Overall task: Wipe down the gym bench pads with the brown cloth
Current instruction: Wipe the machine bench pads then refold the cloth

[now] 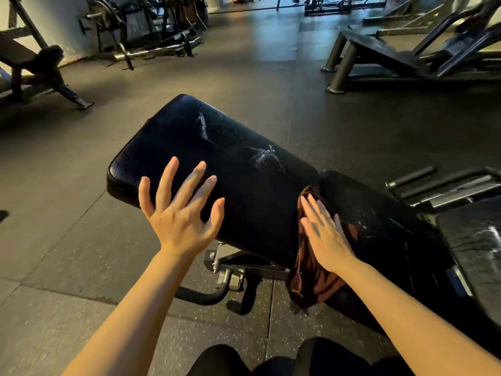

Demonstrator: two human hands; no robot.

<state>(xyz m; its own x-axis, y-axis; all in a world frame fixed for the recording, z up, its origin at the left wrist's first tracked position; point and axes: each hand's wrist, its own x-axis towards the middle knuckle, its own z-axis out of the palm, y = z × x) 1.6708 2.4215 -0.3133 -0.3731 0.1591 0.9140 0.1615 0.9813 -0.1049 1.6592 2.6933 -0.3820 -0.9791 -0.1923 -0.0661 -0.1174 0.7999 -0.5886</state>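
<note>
Brown cloth point(311, 278) lies pressed under flat right hand point(324, 236); left hand point(180, 213) spread on bench pad point(217, 147).

A black padded gym bench point(217, 169) stands on a dark rubber floor point(81, 240) flecked with pale specks. Its long back pad point(244, 191) slants across the middle of the view, its surface glossy with whitish streaks. A second black pad point(379, 226) sits just beside it to the right, a narrow gap between the two. A brown cloth point(311, 280) lies over that gap and hangs down the near side of the bench. The right hand point(325, 234) presses flat on the cloth; the left hand point(181, 213), fingers spread, rests at the near edge of the back pad. Under the pads a metal frame point(238, 267) with bolts meets the floor.
</note>
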